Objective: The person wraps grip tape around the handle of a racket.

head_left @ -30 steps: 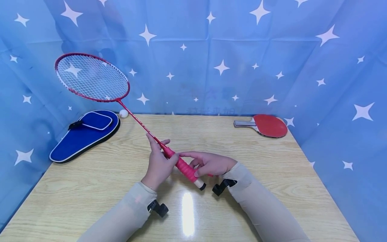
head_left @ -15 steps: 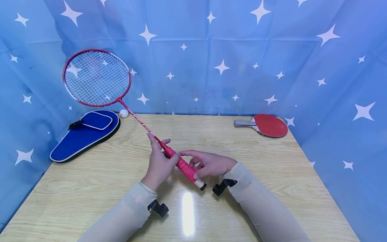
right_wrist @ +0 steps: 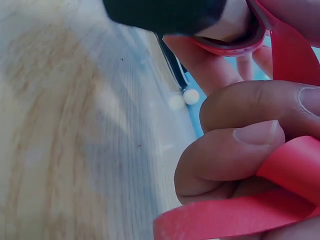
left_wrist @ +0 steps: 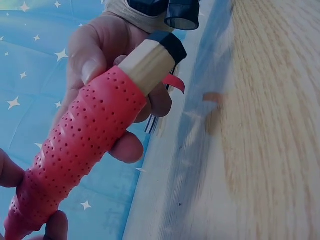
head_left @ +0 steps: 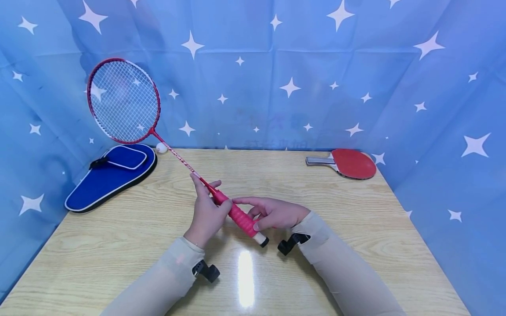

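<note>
A red badminton racket (head_left: 178, 156) slants up to the left in the head view, its strung head raised in front of the curtain. Around its handle lies red, perforated grip tape (left_wrist: 82, 132), leaving a bare wooden end (left_wrist: 144, 64) with a black cap (left_wrist: 170, 46). My left hand (head_left: 207, 215) pinches the upper handle between thumb and fingers, its index finger along the shaft. At the lower handle my right hand (head_left: 278, 213) has its thumb on the wrap. Its curled fingers (right_wrist: 225, 155) grip the loose tape (right_wrist: 240, 215), whose tail hangs below them.
On the wooden table (head_left: 118, 245), a blue paddle case (head_left: 99, 186) lies at the left beside a white ball (head_left: 161, 148). A red table tennis paddle (head_left: 353, 164) rests at the back right. A blue star-patterned curtain (head_left: 253, 109) encloses the table's back and sides.
The racket has turned about its shaft, so its strung head appears rounder and more upright than a second ago. Both hands have stayed almost in the same place.
</note>
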Demonstrator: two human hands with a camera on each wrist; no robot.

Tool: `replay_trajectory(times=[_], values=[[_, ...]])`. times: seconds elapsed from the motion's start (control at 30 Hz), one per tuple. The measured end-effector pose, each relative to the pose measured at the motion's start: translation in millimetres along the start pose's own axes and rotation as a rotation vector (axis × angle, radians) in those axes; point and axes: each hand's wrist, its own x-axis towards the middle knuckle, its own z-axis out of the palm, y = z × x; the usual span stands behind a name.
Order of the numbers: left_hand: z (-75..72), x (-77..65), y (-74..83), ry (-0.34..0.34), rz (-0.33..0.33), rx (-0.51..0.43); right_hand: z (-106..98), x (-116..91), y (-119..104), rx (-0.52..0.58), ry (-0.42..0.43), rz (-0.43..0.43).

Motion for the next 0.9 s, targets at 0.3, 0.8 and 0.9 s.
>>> replay_trajectory(times=[0.3, 0.8, 0.9], values=[[-0.6, -0.6, 0.9, 0.007, -0.003, 0.055, 0.4, 0.3, -1.2, -0.032, 0.011, -0.002], [0.5, 1.3, -0.1, 0.012, -0.011, 0.036, -0.8, 1.2, -0.1, -0.068, 0.023, -0.013], [0.3, 0.9, 0.0, 0.01, -0.009, 0.03, -0.8, 1.9, 0.4, -0.063, 0.02, -0.024]])
